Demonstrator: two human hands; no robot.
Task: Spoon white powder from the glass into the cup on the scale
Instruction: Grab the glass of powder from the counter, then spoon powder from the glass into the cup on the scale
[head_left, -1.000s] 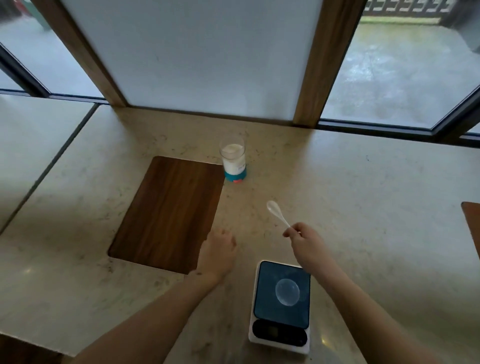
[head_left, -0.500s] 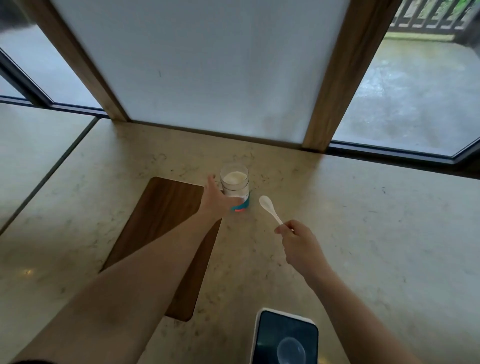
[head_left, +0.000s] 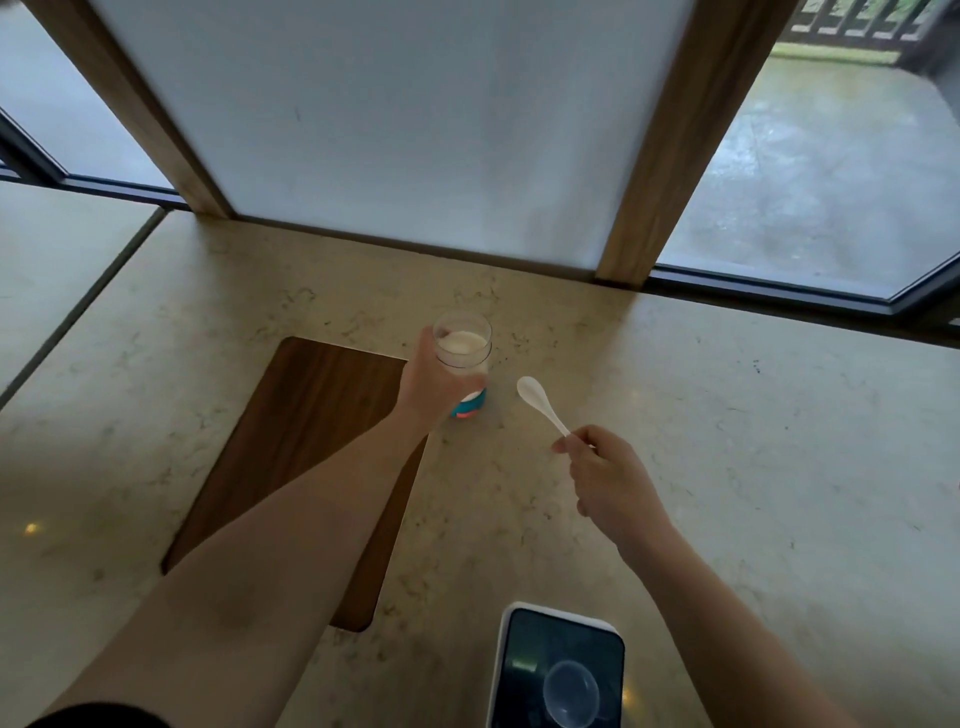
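A clear glass (head_left: 462, 343) with white powder and a teal base stands on the stone counter near the back. My left hand (head_left: 434, 382) is wrapped around its left side and lower part. My right hand (head_left: 608, 480) pinches the handle of a white spoon (head_left: 540, 402), whose empty bowl points up and left, a short way to the right of the glass. A small clear cup (head_left: 570, 693) sits on the dark-topped scale (head_left: 524, 652) at the bottom edge, below my right forearm.
A dark wooden board (head_left: 311, 415) lies left of the glass, partly under my left forearm. A white panel with wooden posts (head_left: 670, 156) and windows close the counter's back edge. A seam in the counter (head_left: 78, 306) runs along the far left.
My left hand reached from the board's edge to the glass and closed around it. My right hand with the spoon moved toward the glass. The view shifted forward, pushing the scale to the bottom.
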